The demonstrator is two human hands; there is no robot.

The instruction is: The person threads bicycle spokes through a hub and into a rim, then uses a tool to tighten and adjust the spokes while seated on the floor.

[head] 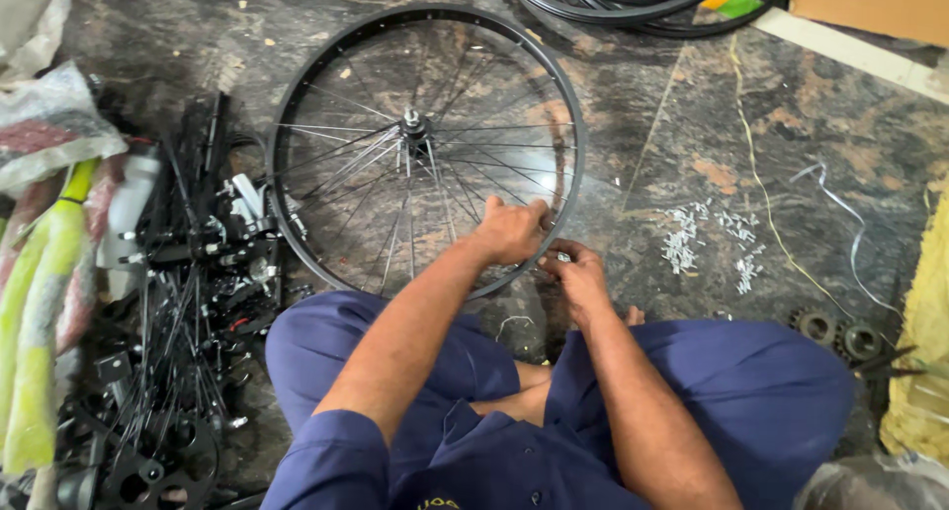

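Both hands — left hand [509, 230], right hand [576, 276] — grip the near rim of the spoked wheel [297, 105] on the floor [692, 134].

A: Rim [297, 105]?
B: Black, silver spokes [336, 134].
A: Floor [692, 105]?
B: Dark marble, brown-mottled.
A: Trousers [751, 391]?
B: Navy blue.
A: Nipples [682, 243]?
B: Silver.
A: Frame [40, 312]?
B: Yellow-green, plastic-wrapped.

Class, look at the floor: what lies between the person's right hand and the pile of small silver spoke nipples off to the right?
In the head view, only bare marbled floor lies between the right hand and the spoke nipples.
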